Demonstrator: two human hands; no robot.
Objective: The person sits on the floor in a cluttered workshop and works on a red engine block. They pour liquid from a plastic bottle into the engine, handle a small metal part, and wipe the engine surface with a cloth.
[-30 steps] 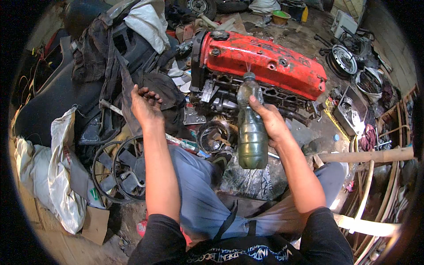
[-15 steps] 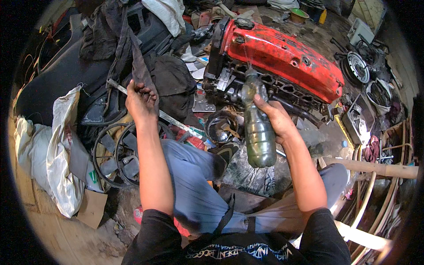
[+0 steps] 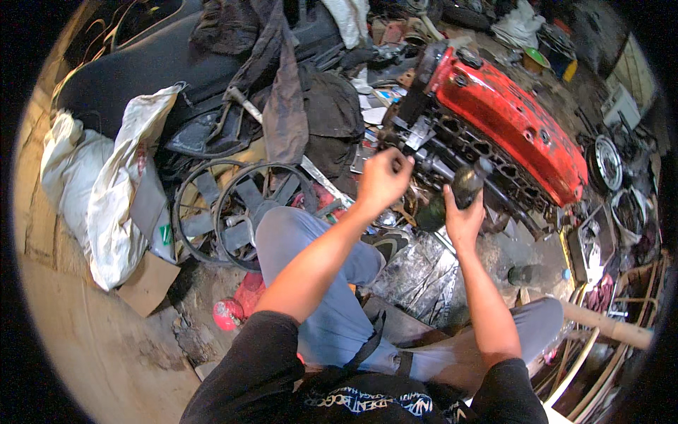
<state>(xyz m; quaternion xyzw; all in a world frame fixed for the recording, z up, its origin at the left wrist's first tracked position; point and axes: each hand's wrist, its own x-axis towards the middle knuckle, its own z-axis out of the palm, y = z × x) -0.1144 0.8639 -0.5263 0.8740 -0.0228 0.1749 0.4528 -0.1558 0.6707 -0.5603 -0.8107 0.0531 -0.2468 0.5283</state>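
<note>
My right hand (image 3: 464, 218) is wrapped round a clear plastic bottle (image 3: 466, 186) with dark greenish liquid in it. The bottle tilts, its neck toward the engine part and its base toward my left hand. My left hand (image 3: 385, 180) has its fingers curled in by the near left end of the engine part; whatever they hold, if anything, is hidden. The engine part, a cylinder head with a scuffed red valve cover (image 3: 508, 120), lies on the floor in front of me. A dark shaft and open ports show along its near side.
Two black-rimmed wheels (image 3: 236, 239) and a long metal bar (image 3: 321, 177) lie left of my knees. White sacks (image 3: 131, 184) and a dark car panel (image 3: 141, 74) are farther left. On the right are another bottle (image 3: 530, 274), a metal tray (image 3: 583, 247) and a wooden pole (image 3: 614, 325).
My left hand has moved right, away from the hanging dark cloth to the engine part. The bottle has tipped from nearly upright to slanted. The whole view has turned leftward.
</note>
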